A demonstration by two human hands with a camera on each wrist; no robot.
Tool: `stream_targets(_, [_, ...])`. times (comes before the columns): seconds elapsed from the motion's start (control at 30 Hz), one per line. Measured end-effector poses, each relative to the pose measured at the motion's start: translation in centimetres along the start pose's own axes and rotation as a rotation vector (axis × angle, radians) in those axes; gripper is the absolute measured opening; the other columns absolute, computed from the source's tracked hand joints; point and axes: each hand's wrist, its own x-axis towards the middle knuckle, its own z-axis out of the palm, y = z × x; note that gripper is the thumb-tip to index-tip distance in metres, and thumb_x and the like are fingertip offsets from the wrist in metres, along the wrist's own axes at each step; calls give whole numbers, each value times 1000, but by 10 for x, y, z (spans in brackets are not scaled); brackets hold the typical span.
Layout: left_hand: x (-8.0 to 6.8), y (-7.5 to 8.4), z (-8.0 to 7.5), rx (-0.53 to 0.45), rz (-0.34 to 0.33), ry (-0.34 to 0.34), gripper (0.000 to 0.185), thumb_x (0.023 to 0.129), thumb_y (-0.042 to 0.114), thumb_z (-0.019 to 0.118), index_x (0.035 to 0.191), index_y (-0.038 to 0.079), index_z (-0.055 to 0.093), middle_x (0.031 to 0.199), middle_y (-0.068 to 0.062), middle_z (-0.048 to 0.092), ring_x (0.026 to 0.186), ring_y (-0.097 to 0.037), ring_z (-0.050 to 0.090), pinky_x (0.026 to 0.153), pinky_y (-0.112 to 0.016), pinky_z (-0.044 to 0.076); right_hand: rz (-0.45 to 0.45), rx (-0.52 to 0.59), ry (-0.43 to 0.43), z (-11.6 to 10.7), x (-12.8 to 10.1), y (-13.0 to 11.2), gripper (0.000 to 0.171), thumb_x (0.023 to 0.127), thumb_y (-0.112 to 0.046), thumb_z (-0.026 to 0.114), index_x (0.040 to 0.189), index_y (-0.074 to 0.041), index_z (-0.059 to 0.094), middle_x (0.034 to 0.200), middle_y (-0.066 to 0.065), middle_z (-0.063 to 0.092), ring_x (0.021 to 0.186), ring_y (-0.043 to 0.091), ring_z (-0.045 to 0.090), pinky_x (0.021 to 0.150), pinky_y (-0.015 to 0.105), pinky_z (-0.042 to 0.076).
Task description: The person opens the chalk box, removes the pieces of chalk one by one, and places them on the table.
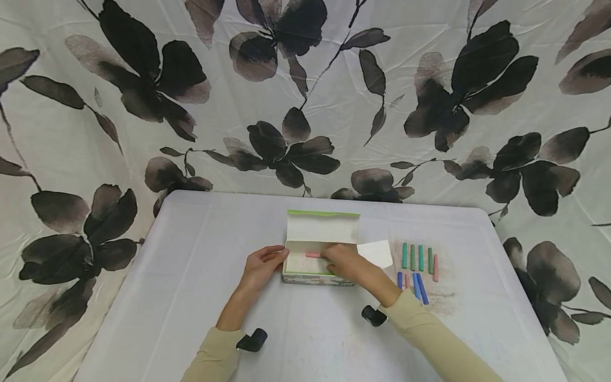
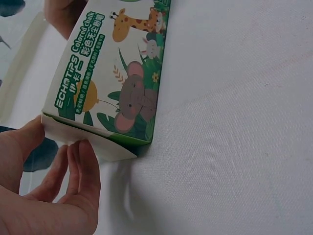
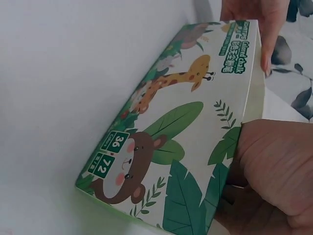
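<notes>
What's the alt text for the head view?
Two hands work at an open chalk box on a white table: the left hand holds its left end, the right hand places a pink chalk inside. Green, blue and pink loose chalks lie to the right.

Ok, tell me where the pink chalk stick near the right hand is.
In the head view the pink chalk stick lies inside the open chalk box at table centre, at the right hand fingertips, with the left hand holding the box's left end.
</notes>
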Motion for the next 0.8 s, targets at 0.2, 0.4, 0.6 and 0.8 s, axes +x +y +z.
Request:
stream_targets(0.2, [0,-4,1,8,12,2,43,95,25,77,126,-2,67,109,-12,72,99,-21,68,83,-25,56,-18,-98,11,3,5,-1,18,90,7,73,108,2,72,94,11,69,83,22,60,77,40,52])
stream_targets(0.4, [1,-4,2,11,10,7,42,95,25,77,126,-2,67,110,-13,73,99,-21,69,79,-20,54,-99,-391,81,11,12,-1,11,90,1,74,98,-6,74,86,9,72,74,21,65,68,36,56])
stream_targets(0.6, [0,-3,1,-7,18,-2,44,95,24,77,128,-4,66,112,-15,73,101,-23,69,81,-21,53,-157,-663,102,16,20,-5,18,86,-8,80,103,-14,78,89,4,74,74,17,68,63,33,57])
stream_targets(0.8, [1,-4,-1,3,11,6,43,96,25,77,127,-2,67,111,-14,73,100,-21,68,83,-23,54,-191,-760,81,18,27,-8,13,94,-21,73,105,-16,78,88,0,73,72,10,64,63,28,56])
